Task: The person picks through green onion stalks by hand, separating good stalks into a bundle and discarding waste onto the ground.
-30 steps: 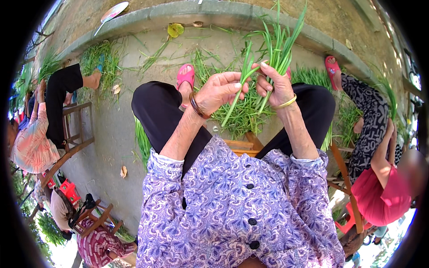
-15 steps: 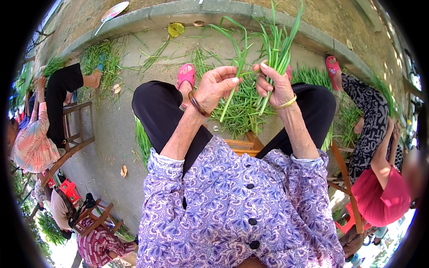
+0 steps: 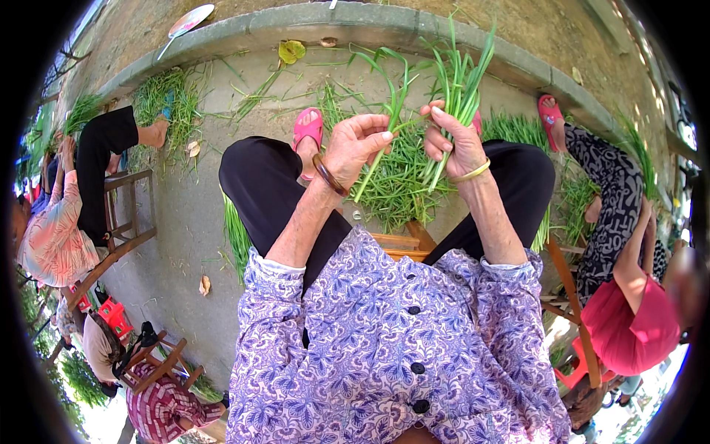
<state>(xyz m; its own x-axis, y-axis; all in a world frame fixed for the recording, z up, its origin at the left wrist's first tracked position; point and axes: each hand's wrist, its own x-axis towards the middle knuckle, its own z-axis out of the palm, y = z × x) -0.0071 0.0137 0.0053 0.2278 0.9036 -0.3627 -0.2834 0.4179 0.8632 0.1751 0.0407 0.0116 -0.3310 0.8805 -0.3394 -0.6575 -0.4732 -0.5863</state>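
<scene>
My left hand [image 3: 356, 144] pinches a few green garlic chives [image 3: 396, 96] between thumb and fingers, their pale ends pointing down toward me. A thicker bunch of garlic chives [image 3: 462, 81] is in my right hand [image 3: 456, 140], its fingers closed round the stems. Both hands are raised close together between my knees, a small gap between them. Below and beyond them lies a loose heap of cut green chives [image 3: 407, 185] on the ground. A brown bangle [image 3: 328, 175] circles my left wrist, a yellow one [image 3: 473, 171] my right.
A concrete kerb [image 3: 296, 21] curves across the far side, with a yellow leaf [image 3: 291, 50] before it. More greens [image 3: 510, 127] lie by my right knee. People sit at left [image 3: 55, 229] and right [image 3: 629, 325], near wooden chairs [image 3: 118, 237]. A fan [image 3: 190, 22] lies beyond the kerb.
My left hand has shifted slightly left with its few chives, and their lower ends have swung left. The right hand and its bunch have barely moved.
</scene>
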